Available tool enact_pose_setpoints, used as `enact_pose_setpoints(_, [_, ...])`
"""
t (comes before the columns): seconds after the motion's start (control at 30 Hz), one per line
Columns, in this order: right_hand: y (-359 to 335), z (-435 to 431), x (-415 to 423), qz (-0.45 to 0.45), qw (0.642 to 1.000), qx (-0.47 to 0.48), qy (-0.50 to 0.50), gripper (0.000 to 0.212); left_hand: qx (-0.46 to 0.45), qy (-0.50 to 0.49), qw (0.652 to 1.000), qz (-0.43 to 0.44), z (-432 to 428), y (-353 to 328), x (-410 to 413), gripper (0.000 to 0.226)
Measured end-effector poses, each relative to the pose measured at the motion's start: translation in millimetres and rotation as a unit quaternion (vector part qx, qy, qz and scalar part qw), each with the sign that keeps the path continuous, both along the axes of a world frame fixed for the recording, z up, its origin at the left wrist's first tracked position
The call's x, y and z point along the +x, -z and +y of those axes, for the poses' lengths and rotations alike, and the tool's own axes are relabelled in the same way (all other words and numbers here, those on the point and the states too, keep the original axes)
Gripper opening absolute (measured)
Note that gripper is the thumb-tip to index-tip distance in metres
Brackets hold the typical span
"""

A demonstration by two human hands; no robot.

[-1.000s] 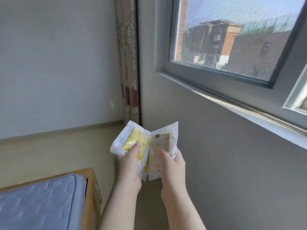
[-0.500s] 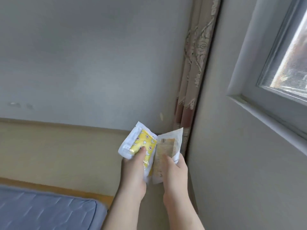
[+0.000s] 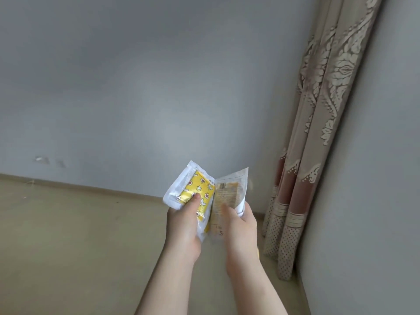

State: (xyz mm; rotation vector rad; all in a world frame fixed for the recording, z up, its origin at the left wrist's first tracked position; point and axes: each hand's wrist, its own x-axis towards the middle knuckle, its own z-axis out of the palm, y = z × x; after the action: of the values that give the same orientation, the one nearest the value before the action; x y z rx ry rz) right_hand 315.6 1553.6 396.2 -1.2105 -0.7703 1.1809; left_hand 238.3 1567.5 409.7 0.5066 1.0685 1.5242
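Grey wall, patterned curtain [image 3: 318,123]; left hand [image 3: 184,226] pinching yellow packet [image 3: 193,192], right hand [image 3: 238,226] gripping white packet [image 3: 229,192]

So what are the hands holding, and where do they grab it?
Two packets. The left hand grips the yellow packet by its lower end, thumb on the front. The right hand grips the pale packet by its lower end too.

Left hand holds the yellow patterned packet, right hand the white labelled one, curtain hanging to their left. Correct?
No: the head view shows the curtain hanging to their right. The left hand does hold the yellow patterned packet and the right hand the white labelled packet.
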Motion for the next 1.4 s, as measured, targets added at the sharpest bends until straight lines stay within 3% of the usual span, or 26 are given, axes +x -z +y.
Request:
enact_pose_setpoints(0.27, [18, 168, 20, -0.001, 0.998, 0.015, -0.066, 0.017, 0.026, -0.081, 0.996, -0.004, 163, 26, 19, 0.026])
enact_pose_setpoints(0.4, [15, 246, 22, -0.002, 0.992, 0.051, -0.117, 0.029, 0.037, -0.11, 0.993, -0.004, 232, 26, 23, 0.026])
enact_pose_setpoints(0.63, [29, 332, -38, -0.009, 0.967, 0.027, -0.252, 0.023, 0.01, -0.185, 0.983, -0.012, 296, 43, -38, 0.021])
enact_pose_setpoints(0.77, [38, 373, -93, -0.025, 0.954, 0.022, -0.297, 0.027, 0.023, -0.244, 0.97, -0.014, 329, 53, -88, 0.032])
enact_pose_setpoints(0.97, [29, 438, -209, -0.053, 0.926, 0.087, -0.363, 0.028, 0.064, -0.314, 0.947, -0.012, 394, 51, -198, 0.027])
enact_pose_setpoints(1.3, [2, 533, -444, -0.04, 0.846, 0.158, -0.507, 0.036, 0.148, -0.346, 0.926, 0.024, 472, 11, -414, 0.031])
enact_pose_setpoints(1.4, [8, 553, -499, -0.067, 0.829, 0.126, -0.54, 0.057, 0.136, -0.354, 0.924, 0.042, 490, 22, -463, 0.025])
